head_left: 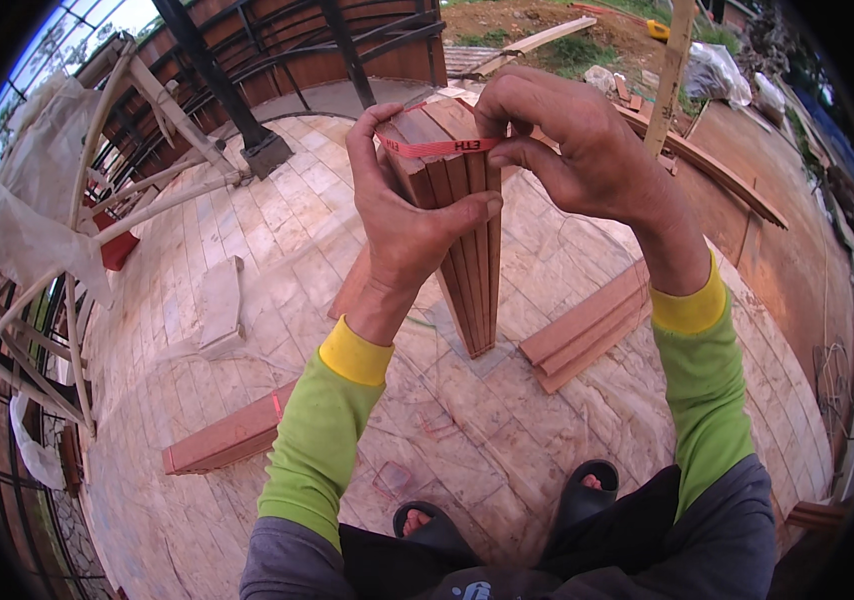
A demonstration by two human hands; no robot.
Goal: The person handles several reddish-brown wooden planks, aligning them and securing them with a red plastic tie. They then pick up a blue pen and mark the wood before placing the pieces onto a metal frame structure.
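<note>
A bundle of reddish-brown wooden boards [469, 270] stands on end in front of me, its lower end on the tiled floor. Near its top a red printed strap [437, 149] runs around the boards. My left hand [397, 225] is wrapped around the upper left of the bundle, thumb across the front and fingers at the far side. At the top right corner, my right hand [577, 145] pinches the strap between thumb and fingers. Part of the strap behind the boards is hidden.
More boards [587, 325] lie on the plastic-covered floor to the right. Another bundle [227, 435] with a red strap lies at lower left. A flat pale piece [222, 300] rests at left, near bamboo scaffolding [162, 205]. A black post [212, 80] rises behind.
</note>
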